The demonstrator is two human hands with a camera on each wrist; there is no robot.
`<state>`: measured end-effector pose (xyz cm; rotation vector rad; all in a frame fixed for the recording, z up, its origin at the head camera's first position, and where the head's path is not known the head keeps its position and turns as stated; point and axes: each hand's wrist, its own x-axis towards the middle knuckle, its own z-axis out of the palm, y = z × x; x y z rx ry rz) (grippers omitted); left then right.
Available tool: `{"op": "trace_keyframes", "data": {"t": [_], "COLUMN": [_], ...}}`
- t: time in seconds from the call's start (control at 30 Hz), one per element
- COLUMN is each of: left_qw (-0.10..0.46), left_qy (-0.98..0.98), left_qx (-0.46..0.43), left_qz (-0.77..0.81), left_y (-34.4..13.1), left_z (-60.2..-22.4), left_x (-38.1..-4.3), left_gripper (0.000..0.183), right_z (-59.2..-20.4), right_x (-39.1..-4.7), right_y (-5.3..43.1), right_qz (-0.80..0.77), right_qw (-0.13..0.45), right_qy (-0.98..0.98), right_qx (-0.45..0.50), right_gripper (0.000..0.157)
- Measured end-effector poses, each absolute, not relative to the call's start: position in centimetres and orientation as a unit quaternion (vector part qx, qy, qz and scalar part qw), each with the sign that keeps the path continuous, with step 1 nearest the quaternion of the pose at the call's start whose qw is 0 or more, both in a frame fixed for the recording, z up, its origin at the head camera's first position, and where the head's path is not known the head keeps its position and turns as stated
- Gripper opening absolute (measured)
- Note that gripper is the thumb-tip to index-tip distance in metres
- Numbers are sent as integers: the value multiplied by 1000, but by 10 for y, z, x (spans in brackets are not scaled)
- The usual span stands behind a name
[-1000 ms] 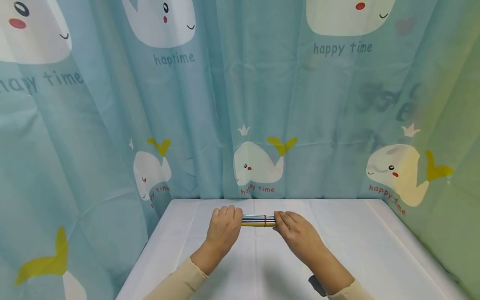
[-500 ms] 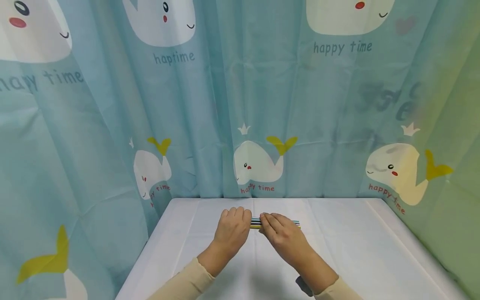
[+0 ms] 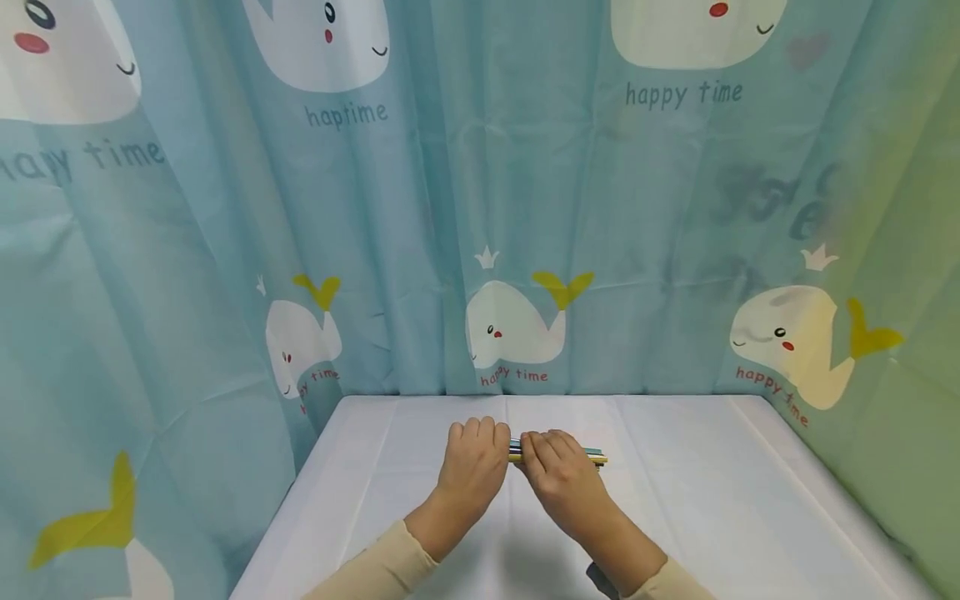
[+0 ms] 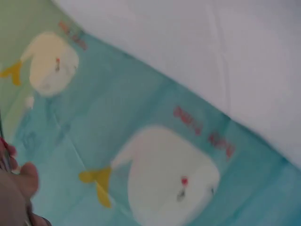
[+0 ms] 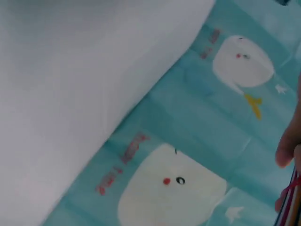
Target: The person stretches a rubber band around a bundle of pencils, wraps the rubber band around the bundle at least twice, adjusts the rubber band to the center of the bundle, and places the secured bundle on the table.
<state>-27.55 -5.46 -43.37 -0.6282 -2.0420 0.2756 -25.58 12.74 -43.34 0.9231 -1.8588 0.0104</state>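
A: Which object lies between the two hands in the head view?
B: A bundle of slender, multicoloured rods [image 3: 595, 457], held roughly level above the white-covered bench [image 3: 697, 500]; its uneven ends project beyond the right grip [image 3: 564, 482].
A: State of each grip?
B: The left grip [image 3: 474, 467] is closed, fingers curled over the bundle's left end. The right, just beside it, is closed around the bundle farther along, leaving a short visible length between them.
A: And the red detail in the right wrist view?
B: A red band [image 5: 293, 184] around the rods, partly cropped. Behind the bench hangs a blue whale-print curtain [image 3: 405, 225].
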Motion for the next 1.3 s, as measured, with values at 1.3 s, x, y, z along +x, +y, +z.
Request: {"op": "trace_keyframes", "data": {"t": [1.3], "left_qw": [464], "left_qy": [-830], "left_qx": [-294], "left_qz": [95], "left_y": [-55], "left_z": [-431], "left_x": [-267], "left_gripper": [14], "right_z": [-422], "right_x": [-251], "right_y": [120], "right_qz": [0], "right_qw": [490], "right_qy": [-767], "right_qx": [414], "right_gripper": [34]}}
